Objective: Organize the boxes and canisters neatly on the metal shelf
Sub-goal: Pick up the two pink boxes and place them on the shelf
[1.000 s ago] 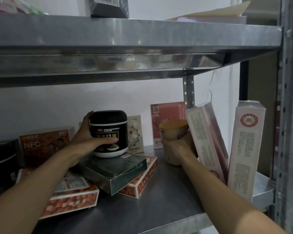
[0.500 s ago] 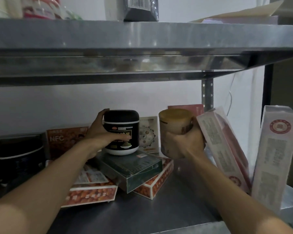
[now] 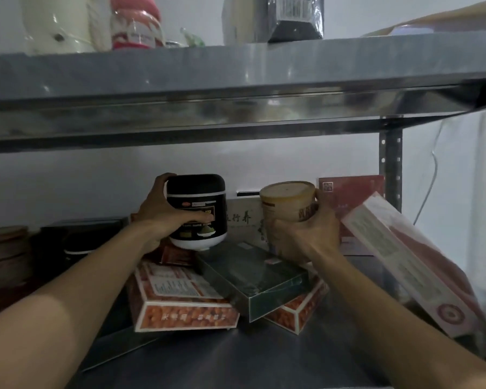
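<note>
My left hand [image 3: 163,214] grips a black canister with a white base [image 3: 198,203], lifted and tilted just above a dark green box [image 3: 253,279]. My right hand [image 3: 306,234] holds a tan canister with a tan lid [image 3: 288,200] raised over the same green box. The green box lies slanted across two orange-patterned boxes [image 3: 180,301] [image 3: 298,313] on the metal shelf [image 3: 236,360]. A long pink-and-white box [image 3: 413,262] leans to the right of my right hand.
A red box [image 3: 354,192] and a pale box with printed characters [image 3: 242,220] stand against the back wall. Dark containers [image 3: 79,242] sit at the far left. The upper shelf [image 3: 236,68] hangs low overhead, with a shelf post [image 3: 390,164] at the back right.
Both canisters have risen: the black one has left the green box and tilted, the tan one has come up and leftward. The camera view has swung left.
</note>
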Demonstrator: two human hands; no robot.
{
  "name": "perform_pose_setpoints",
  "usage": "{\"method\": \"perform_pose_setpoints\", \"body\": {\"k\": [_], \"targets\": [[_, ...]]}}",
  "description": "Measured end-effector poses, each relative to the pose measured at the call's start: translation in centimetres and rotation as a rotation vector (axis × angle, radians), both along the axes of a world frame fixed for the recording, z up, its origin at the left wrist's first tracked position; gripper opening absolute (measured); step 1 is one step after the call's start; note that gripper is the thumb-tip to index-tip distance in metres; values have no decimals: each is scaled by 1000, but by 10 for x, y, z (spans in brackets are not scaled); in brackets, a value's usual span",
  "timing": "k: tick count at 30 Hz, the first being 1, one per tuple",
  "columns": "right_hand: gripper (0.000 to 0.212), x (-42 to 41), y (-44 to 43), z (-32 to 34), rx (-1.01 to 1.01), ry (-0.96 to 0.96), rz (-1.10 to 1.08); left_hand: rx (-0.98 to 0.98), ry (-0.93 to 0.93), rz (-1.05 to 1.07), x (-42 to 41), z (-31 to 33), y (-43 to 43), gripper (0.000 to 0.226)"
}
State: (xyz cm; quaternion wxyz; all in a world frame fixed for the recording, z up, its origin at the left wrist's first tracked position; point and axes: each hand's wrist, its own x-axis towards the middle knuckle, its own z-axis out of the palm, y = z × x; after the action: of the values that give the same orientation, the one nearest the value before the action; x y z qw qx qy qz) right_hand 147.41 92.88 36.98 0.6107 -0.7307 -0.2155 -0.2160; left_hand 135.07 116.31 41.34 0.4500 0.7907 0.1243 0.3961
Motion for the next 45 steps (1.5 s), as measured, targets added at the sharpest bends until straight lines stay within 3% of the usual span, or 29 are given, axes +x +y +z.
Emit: {"method": "perform_pose_setpoints", "body": {"k": [7,10,18,26,36,45], "targets": [[100,-13,30,21,-25,-77,2,-23,-10,55,-36,5,36,130],[93,-15,43,28,-7,-50,51,-45,-24,68,-49,5,47,134],[72,-30,85,15,-17,101,172,-70,-52,73,-58,-7,63,117],[60,-27,86,5,-24,75,209,6,14,3,-36,-10,49,129],[81,-29,87,3,-8,67,247,0,58,-95,-21,-20,37,136],[86,-30,83,3,-1,75,305,10,65,-110,-23,-21,33,119]]}}
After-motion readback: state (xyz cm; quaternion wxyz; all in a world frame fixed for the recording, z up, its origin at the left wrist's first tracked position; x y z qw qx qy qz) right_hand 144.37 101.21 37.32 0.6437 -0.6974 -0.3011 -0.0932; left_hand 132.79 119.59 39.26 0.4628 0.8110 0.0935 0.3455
